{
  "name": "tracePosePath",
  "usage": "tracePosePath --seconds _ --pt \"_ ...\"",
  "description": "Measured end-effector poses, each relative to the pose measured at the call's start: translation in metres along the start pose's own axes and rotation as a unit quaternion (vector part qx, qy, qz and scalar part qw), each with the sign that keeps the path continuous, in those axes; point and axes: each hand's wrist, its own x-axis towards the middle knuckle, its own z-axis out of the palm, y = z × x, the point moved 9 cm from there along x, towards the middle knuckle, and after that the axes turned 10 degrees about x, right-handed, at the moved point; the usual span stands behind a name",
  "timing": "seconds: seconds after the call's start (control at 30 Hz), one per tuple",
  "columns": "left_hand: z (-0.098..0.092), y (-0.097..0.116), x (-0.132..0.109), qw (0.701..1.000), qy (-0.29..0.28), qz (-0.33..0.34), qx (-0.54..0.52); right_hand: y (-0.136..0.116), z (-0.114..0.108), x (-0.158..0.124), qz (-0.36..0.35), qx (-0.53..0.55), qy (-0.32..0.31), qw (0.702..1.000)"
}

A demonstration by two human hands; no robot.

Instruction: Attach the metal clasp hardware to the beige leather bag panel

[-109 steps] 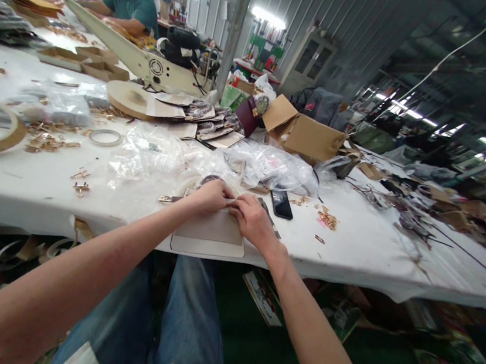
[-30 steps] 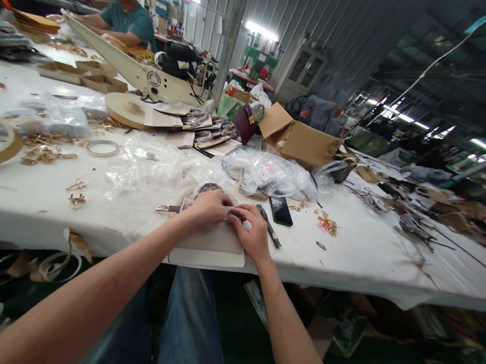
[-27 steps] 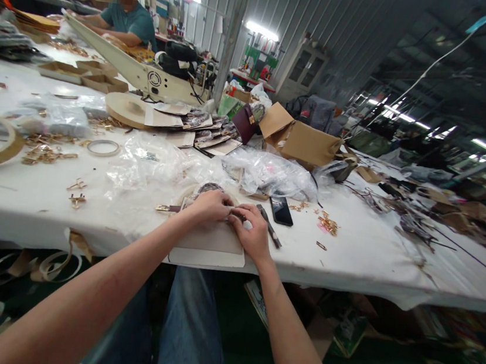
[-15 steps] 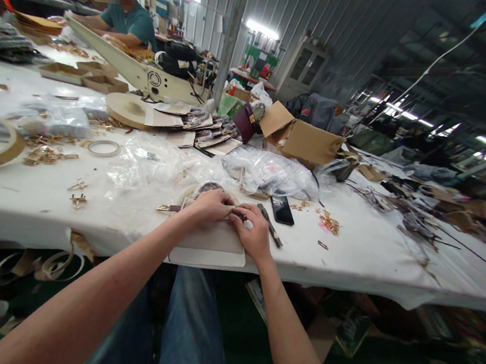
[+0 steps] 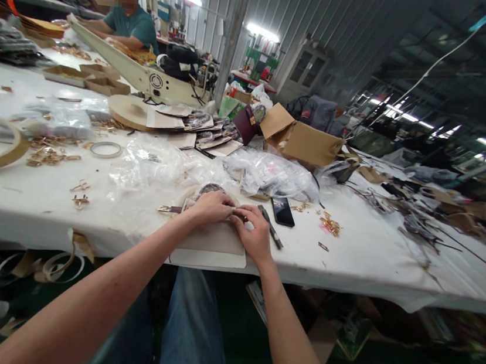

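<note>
A flat cream panel (image 5: 213, 240) lies at the table's front edge, in front of my lap. My left hand (image 5: 213, 207) bends over its upper part, fingers closed on its edge. From the other side my right hand (image 5: 255, 229) pinches the same edge, and the fingertips of both hands nearly meet. What small part may sit between the fingertips is hidden. A dark red strap with a gold metal end (image 5: 169, 209) sticks out left of my left hand. A dark bar-shaped tool (image 5: 271, 228) lies just right of my right hand, beside a black phone (image 5: 282, 211).
Gold metal fittings lie in piles at the right (image 5: 330, 223) and left (image 5: 49, 153). Clear plastic bags (image 5: 270, 173) and an open cardboard box (image 5: 312, 145) stand beyond my hands. Tape rolls (image 5: 105, 149) lie leftward. Across the table sits a person (image 5: 133, 25) in a teal shirt.
The whole view has shifted very slightly. Both hands keep their place and grip on the cream panel.
</note>
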Motion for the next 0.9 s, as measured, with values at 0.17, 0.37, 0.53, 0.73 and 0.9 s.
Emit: tracePosePath --seconds 0.17,0.37,0.53,0.73,0.9 --pt "-0.002 0.002 -0.005 1.0 0.019 -0.007 0.019 -0.002 -0.001 0.0 -0.008 0.005 0.004 1.0" --pt "-0.004 0.003 -0.008 0.999 0.028 -0.015 0.038 -0.002 0.0 0.001 -0.015 0.01 0.006 1.0" --pt "-0.004 0.003 -0.009 0.998 0.036 -0.023 0.051 -0.002 0.0 0.0 -0.015 0.011 0.007 1.0" --pt "-0.005 0.005 -0.012 0.996 0.055 -0.024 0.065 -0.002 0.0 0.0 -0.018 0.012 0.006 1.0" --pt "-0.003 0.007 -0.016 0.994 0.074 -0.025 0.08 -0.001 0.0 0.0 -0.018 0.013 0.007 1.0"
